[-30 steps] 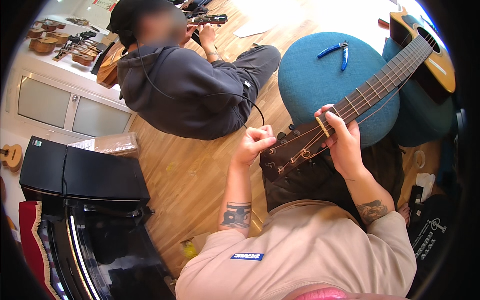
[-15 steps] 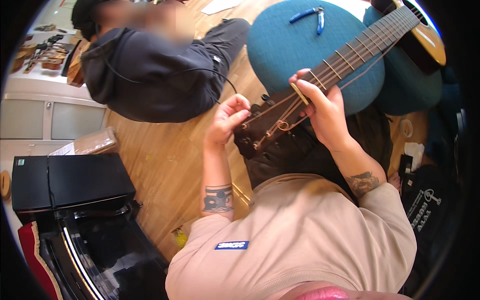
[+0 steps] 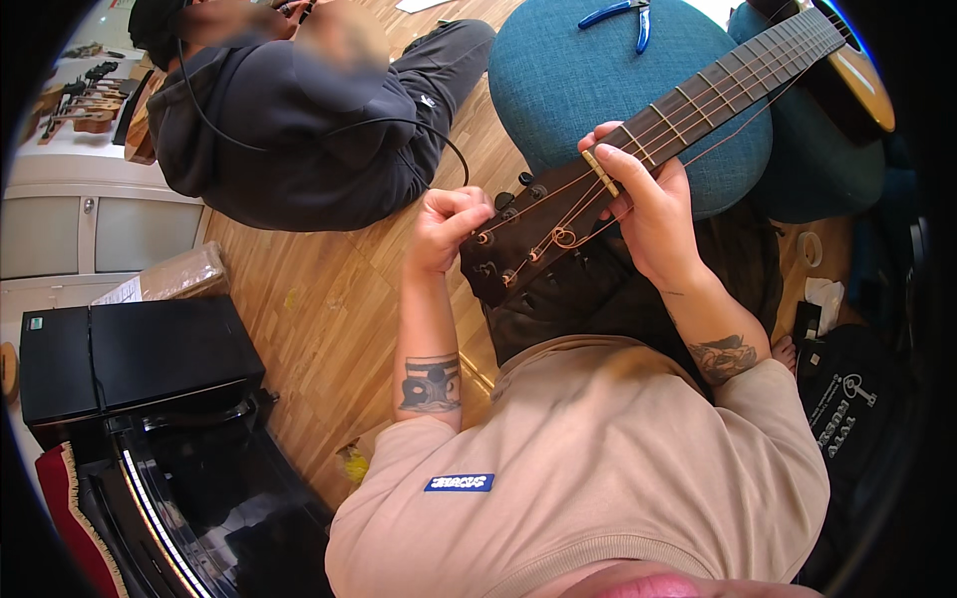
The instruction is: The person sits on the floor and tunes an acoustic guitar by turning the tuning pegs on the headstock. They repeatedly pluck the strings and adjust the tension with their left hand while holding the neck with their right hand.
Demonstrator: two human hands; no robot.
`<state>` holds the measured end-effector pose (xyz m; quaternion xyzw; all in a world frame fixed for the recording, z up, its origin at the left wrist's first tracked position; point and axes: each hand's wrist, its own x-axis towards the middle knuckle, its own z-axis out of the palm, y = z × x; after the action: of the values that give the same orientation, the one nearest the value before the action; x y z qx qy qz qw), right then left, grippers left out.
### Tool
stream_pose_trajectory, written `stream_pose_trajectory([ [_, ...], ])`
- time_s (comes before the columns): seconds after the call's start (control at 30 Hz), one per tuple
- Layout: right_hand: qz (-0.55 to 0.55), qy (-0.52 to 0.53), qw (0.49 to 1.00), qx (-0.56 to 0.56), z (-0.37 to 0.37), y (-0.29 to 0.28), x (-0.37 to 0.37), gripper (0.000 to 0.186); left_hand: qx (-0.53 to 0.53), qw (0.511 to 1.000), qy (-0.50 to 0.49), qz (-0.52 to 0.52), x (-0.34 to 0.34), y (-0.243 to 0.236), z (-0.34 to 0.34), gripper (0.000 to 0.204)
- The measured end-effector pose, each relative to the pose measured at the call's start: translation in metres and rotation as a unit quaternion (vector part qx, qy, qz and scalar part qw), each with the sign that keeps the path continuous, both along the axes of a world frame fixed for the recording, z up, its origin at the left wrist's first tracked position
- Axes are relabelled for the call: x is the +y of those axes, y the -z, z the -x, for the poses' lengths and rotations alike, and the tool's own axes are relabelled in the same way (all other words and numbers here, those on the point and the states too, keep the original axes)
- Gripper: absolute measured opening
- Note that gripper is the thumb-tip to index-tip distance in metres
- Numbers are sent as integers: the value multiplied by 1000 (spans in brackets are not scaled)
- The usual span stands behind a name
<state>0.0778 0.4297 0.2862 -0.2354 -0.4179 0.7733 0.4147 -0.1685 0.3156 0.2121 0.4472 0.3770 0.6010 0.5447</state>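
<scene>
An acoustic guitar (image 3: 688, 110) slants from its dark headstock (image 3: 528, 229) near my lap up to its body at the upper right. My left hand (image 3: 451, 229) is closed at the headstock's left edge, fingers curled around a tuning peg that they hide. Other black tuning pegs (image 3: 506, 206) stick out along the upper edge. With my right hand (image 3: 648, 194) I grip the neck just past the pale nut (image 3: 600, 171), the thumb lying over the strings. Copper-coloured strings run over the headstock to the posts, and one loose string end forms a small coil (image 3: 564, 238).
Blue-handled pliers (image 3: 618, 15) lie on a round teal stool (image 3: 543, 90) beyond the neck. A person in dark clothes (image 3: 299, 140) sits at the upper left. Black glossy furniture (image 3: 159, 349) stands at the left, a wrapped package (image 3: 174, 274) behind it. A tape roll (image 3: 809, 249) lies at the right.
My left hand has turned at the peg, its fingers now curled tighter. My right thumb has come down nearer the nut and strings. The seated person's hands have moved slightly.
</scene>
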Motion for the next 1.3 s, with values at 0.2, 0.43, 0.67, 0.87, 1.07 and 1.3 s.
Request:
stream_pose_trajectory([
  [0.2, 20, 14, 1000, 8, 0, -1, -1, 24, -33, 998, -26, -49, -3, 0, -7, 19],
  [0.43, 24, 24, 999, -29, -2, -3, -6, 24, 39, 999, -16, 30, -4, -18, -15, 11],
  [0.67, 17, 19, 1000, -11, -1, -5, -2, 21, 7, 1000, -22, 8, -13, -6, -11, 25],
  [0.87, 13, 17, 1000, -9, 1, -2, -3, 21, 8, 999, 4, 46, -4, 0, -1, 26],
  [1.07, 11, 15, 1000, 0, 0, 0, -2, 21, -38, 997, -58, -43, -8, -4, -17, 15],
  [1.3, 7, 16, 1000, 5, 0, 0, -3, 21, -69, 997, -36, -23, -7, 20, -18, 21],
])
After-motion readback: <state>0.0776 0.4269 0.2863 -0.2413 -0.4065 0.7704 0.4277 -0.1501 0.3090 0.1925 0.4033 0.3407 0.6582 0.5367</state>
